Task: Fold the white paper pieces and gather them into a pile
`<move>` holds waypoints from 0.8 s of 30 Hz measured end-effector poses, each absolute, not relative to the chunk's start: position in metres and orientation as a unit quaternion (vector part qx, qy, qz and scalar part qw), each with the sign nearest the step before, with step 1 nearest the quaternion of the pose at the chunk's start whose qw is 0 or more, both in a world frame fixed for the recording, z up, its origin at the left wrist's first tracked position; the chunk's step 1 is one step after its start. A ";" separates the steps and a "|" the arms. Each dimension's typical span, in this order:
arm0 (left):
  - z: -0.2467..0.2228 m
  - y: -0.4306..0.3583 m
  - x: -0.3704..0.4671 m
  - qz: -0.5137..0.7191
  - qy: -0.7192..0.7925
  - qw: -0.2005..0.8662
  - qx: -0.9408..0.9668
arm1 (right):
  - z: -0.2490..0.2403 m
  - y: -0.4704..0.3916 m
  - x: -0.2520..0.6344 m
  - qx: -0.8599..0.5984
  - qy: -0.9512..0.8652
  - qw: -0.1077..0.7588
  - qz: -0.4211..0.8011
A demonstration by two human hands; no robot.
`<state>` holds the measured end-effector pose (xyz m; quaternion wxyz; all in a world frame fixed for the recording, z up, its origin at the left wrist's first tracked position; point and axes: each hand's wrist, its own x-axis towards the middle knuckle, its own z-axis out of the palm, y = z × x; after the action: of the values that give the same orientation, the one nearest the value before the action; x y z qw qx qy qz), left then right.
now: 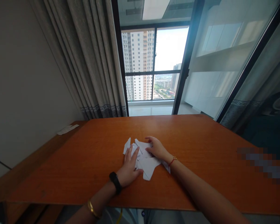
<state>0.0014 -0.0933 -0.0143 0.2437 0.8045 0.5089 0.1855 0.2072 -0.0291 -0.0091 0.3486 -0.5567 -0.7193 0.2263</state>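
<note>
A loose pile of torn white paper pieces (148, 165) lies on the orange-brown wooden table in front of me. My left hand (128, 169) rests on the pile's left side with its fingers stretched and spread. On the upper right of the pile is my right hand (158, 148), fingers curved and apart, the thumb and fingertips over the paper. No piece shows clearly gripped in either hand. One pointed scrap (127, 145) sticks out at the upper left, and another scrap (166, 166) shows beneath my right wrist.
The wooden table (84, 161) spreads around the pile, its near edge close to my body. White strips (67, 129) lie on the ledge at the left wall. A pixelated patch (266, 165) covers something at the right. Behind stand a grey curtain (93, 62) and glass doors.
</note>
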 end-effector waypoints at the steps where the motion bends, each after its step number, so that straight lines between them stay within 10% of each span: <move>1: -0.013 -0.091 0.008 0.206 0.502 0.252 0.801 | -0.010 -0.028 0.206 -0.551 -0.705 0.370 0.247; 24: 0.006 -0.001 0.027 0.192 0.524 0.150 0.817 | 0.008 -0.038 0.231 -0.683 -0.710 0.174 -0.005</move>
<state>0.0269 -0.0011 0.0057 0.1500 0.8165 0.5235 0.1916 0.2310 -0.0377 0.0084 0.1736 -0.6827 -0.7097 -0.0048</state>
